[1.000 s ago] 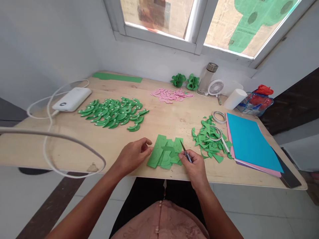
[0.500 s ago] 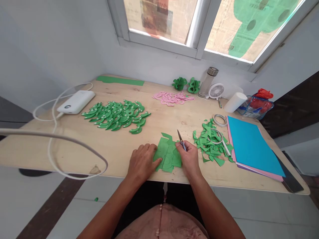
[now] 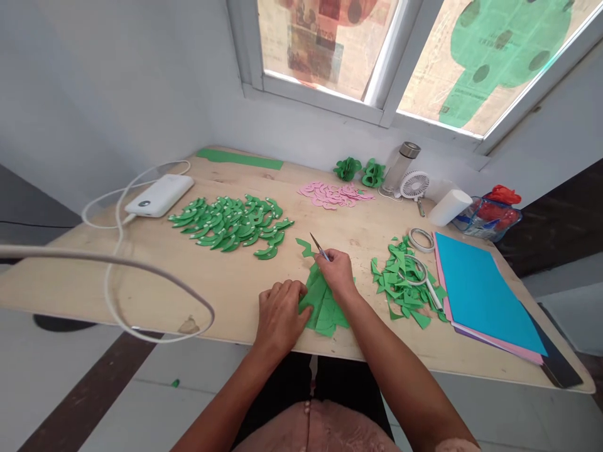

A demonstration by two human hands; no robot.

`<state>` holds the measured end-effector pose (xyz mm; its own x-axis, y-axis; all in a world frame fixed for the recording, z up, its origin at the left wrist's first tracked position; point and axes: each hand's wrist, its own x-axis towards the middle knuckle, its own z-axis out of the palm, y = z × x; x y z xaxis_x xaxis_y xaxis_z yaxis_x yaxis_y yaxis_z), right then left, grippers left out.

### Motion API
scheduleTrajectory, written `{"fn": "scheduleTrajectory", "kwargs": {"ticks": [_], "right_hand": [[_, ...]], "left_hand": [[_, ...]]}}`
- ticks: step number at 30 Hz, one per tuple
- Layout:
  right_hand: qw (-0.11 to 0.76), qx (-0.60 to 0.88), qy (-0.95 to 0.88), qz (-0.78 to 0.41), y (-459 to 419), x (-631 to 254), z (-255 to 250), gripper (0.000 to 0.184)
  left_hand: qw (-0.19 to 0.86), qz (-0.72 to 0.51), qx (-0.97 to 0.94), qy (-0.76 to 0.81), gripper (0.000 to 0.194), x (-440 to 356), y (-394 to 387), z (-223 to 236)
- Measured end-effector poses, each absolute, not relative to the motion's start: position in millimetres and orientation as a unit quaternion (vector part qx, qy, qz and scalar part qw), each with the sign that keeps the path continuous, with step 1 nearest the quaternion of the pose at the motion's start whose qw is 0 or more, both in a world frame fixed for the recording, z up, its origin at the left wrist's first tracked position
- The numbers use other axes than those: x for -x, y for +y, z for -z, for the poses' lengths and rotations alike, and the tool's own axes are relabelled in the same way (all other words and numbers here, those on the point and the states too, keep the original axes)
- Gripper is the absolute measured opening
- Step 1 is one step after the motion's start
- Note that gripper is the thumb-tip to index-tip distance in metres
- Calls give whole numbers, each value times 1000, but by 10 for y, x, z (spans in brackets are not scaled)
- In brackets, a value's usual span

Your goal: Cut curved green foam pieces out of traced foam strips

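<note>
Green paper pieces [image 3: 325,314] with drawn outlines lie at the table's front edge, between my hands. My left hand [image 3: 280,311] rests at their left edge, fingers curled and thumb over the paper, gripping it. My right hand [image 3: 336,270] is closed around scissors [image 3: 320,247], whose blades point up and left. Just beyond the right fingertips lies an angular green scrap [image 3: 305,247]; whether the fingers touch it I cannot tell. The right hand covers part of the upper paper.
Left stands a pile of green curved cutouts [image 3: 235,223] near a white power bank [image 3: 160,194] and its cable [image 3: 188,289]. Pink cutouts [image 3: 334,194] lie behind. To the right are green scraps [image 3: 400,282], a magnifying glass [image 3: 414,270], a tape roll [image 3: 421,240] and coloured sheets [image 3: 485,289].
My right hand has moved up and left with the scissors, from the paper's right side towards the angular scrap. That scrap now lies farther from the other paper. The camera view has shifted slightly.
</note>
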<state>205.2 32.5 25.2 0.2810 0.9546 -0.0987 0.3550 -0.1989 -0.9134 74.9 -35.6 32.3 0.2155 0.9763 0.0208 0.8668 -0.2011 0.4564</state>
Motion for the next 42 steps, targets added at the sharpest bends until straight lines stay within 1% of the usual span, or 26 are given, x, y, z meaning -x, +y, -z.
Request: {"fn": "scheduleTrajectory", "kwargs": {"ticks": [5,10,15,22,26,29,37,42], "right_hand": [[334,700,-521,-356,507,-1961,-276,22],[263,688,-583,-343,569,-1934,-377,31],[242,691,-614,-296,572,-2044,-485,31],[260,708,-599,-269,595,-2110,-403,24],[299,700,-587,-277,605,-2193,-375,24],[334,689,-576,-287,589,-2317,-391,28],[409,639,-550,-349,348,-2333,-458,25],[436,592,-534,-418,-30,-2274,-571,32]], "left_hand": [[190,-165,-759,601,5,-732,-371,-317],[215,-153,-764,589,7,-692,-372,-379],[246,-159,-753,589,9,-635,-363,-449],[273,-185,-741,584,13,-609,-347,-469],[293,-205,-733,578,11,-586,-353,-449],[330,-238,-715,568,14,-552,-347,-416],[446,-335,-624,547,21,-536,-328,-380],[510,-405,-547,526,25,-602,-318,-500]]}}
